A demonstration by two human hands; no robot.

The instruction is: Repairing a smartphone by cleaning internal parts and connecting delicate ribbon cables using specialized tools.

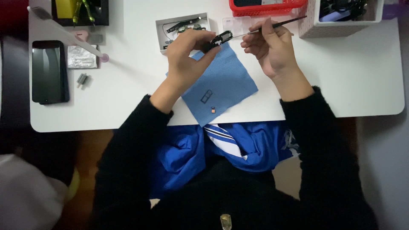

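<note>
Hands first: my left hand (187,53) pinches a small black part (221,38) above the blue cloth (221,83) (near the tabletop's far edge); my right hand (270,47) grips tweezers (272,26). I'd brace both wrists, working the tip gently.

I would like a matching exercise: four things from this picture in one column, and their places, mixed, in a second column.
1. phone
2. small black part
3. thin tool
4. blue cloth

a. in the right hand
b. flat under both hands
c. at the table's left edge
d. in the left hand

Pairs: 1-c, 2-d, 3-a, 4-b
</note>
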